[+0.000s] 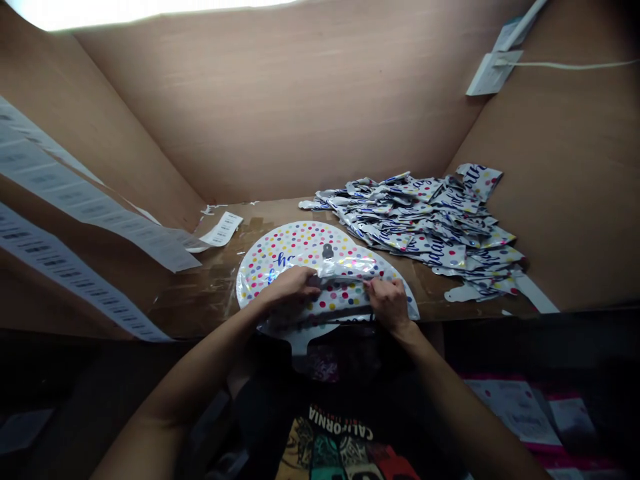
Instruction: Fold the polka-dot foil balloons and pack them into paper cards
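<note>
A flat white foil balloon [300,240] with coloured dots and blue script lies in front of me at the table's near edge. Part of it is folded over itself, and its pale tail hangs past the edge towards my body. My left hand [296,283] grips the crease on the left, fingers curled over the foil. On the right, my right hand [389,301] pinches the same crease with closed fingers. A small grey tab mark [327,251] shows on the foil just above the fold.
Many folded dotted foil balloons [425,220] are heaped at the right back. Strips of barcode labels [100,200] hang at the left, one end [223,231] on the table. Cardboard walls [280,107] enclose the back and sides. A white power strip [493,73] is fixed upper right.
</note>
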Action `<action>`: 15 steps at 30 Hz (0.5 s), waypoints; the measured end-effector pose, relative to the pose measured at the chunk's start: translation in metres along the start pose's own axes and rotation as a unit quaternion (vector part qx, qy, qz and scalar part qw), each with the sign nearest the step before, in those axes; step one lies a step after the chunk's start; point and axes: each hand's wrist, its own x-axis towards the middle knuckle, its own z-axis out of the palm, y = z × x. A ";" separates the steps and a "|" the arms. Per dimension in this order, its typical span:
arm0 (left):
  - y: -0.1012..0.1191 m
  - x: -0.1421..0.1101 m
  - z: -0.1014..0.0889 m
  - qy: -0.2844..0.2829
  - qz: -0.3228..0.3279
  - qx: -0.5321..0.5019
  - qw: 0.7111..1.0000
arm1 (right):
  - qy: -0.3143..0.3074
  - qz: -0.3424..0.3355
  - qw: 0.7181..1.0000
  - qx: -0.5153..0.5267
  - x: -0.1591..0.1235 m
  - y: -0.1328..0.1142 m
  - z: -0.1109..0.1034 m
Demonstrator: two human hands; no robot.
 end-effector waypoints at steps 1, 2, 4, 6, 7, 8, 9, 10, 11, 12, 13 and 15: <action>0.000 -0.002 -0.003 0.009 0.007 -0.042 0.999 | 0.039 0.035 0.998 0.017 0.001 -0.001 -0.002; 0.002 -0.005 -0.006 0.023 0.010 -0.095 0.995 | 0.089 0.081 0.992 0.047 0.003 -0.004 -0.004; 0.007 -0.015 -0.007 0.063 0.006 -0.222 0.973 | 0.160 0.187 0.956 0.159 0.009 -0.016 -0.008; 0.017 -0.027 -0.001 0.099 -0.004 -0.358 0.928 | 0.104 0.263 0.893 0.350 0.016 -0.034 -0.009; 0.022 -0.032 0.005 0.110 -0.007 -0.419 0.901 | 0.027 0.278 0.845 0.455 0.021 -0.043 -0.010; 0.028 -0.037 0.013 0.116 -0.011 -0.468 0.876 | -0.060 0.279 0.787 0.547 0.025 -0.053 -0.010; 0.033 -0.042 0.021 0.122 -0.016 -0.505 0.854 | -0.135 0.272 0.728 0.615 0.029 -0.061 -0.010; 0.037 -0.046 0.029 0.124 -0.023 -0.532 0.837 | -0.188 0.262 0.681 0.658 0.032 -0.067 -0.011; 0.040 -0.050 0.037 0.124 -0.032 -0.551 0.825 | -0.216 0.256 0.653 0.679 0.034 -0.071 -0.012; 0.041 -0.052 0.044 0.125 -0.042 -0.564 0.815 | -0.227 0.255 0.642 0.686 0.036 -0.072 -0.013; 0.042 -0.054 0.051 0.126 -0.051 -0.573 0.808 | -0.230 0.258 0.638 0.688 0.036 -0.072 -0.015; 0.041 -0.055 0.061 0.140 -0.061 -0.577 0.802 | -0.237 0.266 0.623 0.696 0.033 -0.069 -0.018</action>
